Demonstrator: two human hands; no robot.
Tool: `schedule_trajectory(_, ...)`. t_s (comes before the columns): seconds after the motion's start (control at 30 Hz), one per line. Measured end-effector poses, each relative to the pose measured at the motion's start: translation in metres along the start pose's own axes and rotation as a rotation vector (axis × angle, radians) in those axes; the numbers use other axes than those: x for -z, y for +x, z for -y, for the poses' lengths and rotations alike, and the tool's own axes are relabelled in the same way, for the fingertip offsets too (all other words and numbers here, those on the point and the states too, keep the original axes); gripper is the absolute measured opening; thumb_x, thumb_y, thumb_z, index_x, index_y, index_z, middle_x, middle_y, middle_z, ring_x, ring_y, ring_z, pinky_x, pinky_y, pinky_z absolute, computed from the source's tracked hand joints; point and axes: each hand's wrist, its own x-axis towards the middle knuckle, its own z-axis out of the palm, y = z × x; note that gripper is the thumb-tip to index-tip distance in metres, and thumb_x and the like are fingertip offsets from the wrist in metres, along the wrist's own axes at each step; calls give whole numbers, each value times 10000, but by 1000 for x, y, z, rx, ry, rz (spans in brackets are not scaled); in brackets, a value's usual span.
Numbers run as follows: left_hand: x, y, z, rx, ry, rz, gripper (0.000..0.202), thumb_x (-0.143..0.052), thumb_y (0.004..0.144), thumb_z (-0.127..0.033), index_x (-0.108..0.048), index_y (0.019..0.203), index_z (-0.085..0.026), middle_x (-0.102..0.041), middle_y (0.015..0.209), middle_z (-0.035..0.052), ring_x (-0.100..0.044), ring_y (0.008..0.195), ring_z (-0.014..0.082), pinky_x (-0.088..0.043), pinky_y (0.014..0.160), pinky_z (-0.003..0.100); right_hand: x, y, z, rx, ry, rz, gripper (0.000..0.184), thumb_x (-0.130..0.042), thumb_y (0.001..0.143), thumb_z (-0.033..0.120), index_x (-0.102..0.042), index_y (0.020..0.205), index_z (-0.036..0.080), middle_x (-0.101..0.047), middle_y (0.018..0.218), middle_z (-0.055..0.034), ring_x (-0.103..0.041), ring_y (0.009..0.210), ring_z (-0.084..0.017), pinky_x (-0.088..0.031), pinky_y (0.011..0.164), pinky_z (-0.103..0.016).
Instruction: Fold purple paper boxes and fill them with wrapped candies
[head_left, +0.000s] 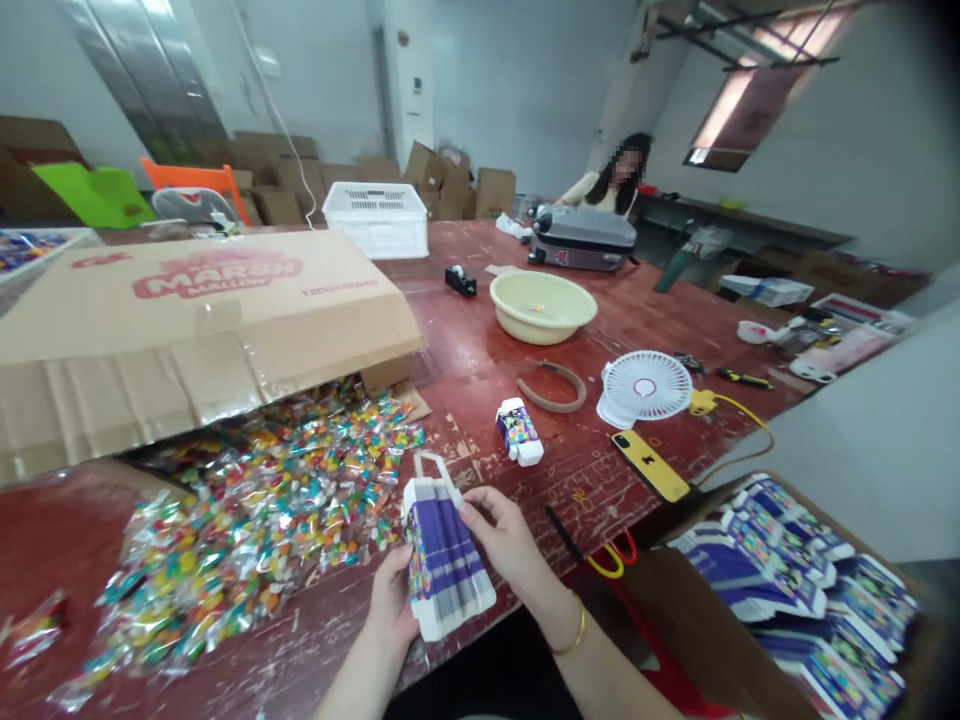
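Note:
Between my hands is a stack of flattened purple candy boxes (450, 555) with white end flaps, held over the front of the table. My left hand (394, 592) is closed around the stack's left side, its thumb on the printed edge. At the upper right edge, my right hand (499, 530) pinches the stack, where a white flap sticks up. Ahead of the stack lies a single printed box (519, 432), folded into shape. To the left, a pile of small clear bags of colourful candies (277, 510) spreads out from under a large carton (225, 290).
A cream basin (544, 305), tape dispenser (460, 281), brown headband (559, 388), white fan (645, 388) and yellow phone (651, 466) lie on the red table. At right, an open carton (720, 640) holds flattened boxes. A person (611, 185) sits behind a grey suitcase (585, 238).

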Motion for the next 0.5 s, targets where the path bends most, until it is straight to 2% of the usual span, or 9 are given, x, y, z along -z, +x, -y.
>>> schedule_trajectory(0.07, 1, -1, 0, 5, -21, -51, 197, -801, 535, -271, -736, 706, -196, -657, 698, 22, -655, 814, 240, -395, 1020, 480, 0, -1, 1, -115, 209, -2, 420, -694, 717, 462, -542, 846, 92, -539, 768, -28, -475, 677, -79, -382, 650, -219)
schedule_trajectory(0.13, 0, -1, 0, -13, -36, -94, 222, -807, 511, -308, -737, 695, -205, -658, 711, 19, -652, 832, 253, -353, 1043, 504, 3, -1, 4, -190, 478, -41, 446, -756, 650, 439, -512, 797, 96, -512, 725, -16, -465, 640, -74, -367, 625, -218)
schedule_trajectory(0.23, -2, 0, -4, -102, -54, -20, 224, -762, 580, -350, -748, 766, -227, -668, 773, 52, -614, 986, 288, -280, 1063, 537, 21, -2, 14, -147, 768, -172, 506, -808, 583, 407, -442, 766, 111, -495, 702, -5, -504, 700, -97, -402, 698, -227)
schedule_trajectory(0.3, -3, 1, -9, -156, -96, -29, 205, -725, 620, -345, -748, 798, -246, -673, 866, 65, -565, 1093, 294, -250, 1072, 536, 41, -7, 19, -102, 832, -226, 546, -813, 587, 380, -359, 760, 130, -393, 592, 37, -423, 564, -68, -374, 636, -219)
schedule_trajectory(0.4, -9, 2, -15, -155, -195, -287, 256, -699, 590, -351, -743, 831, -275, -656, 1018, 42, -572, 1086, 277, -284, 1068, 494, 79, -27, 20, -119, 807, -223, 556, -796, 628, 352, -303, 776, 141, -224, 535, 67, -213, 437, -33, -299, 562, -208)
schedule_trajectory(0.5, -22, 2, -19, -120, -242, -494, 339, -608, 643, -392, -720, 950, -303, -631, 1105, 19, -628, 963, 218, -417, 982, 419, 114, -61, 12, -170, 700, -244, 480, -772, 668, 379, -451, 915, 120, -205, 561, 59, -199, 469, -25, -256, 556, -190)
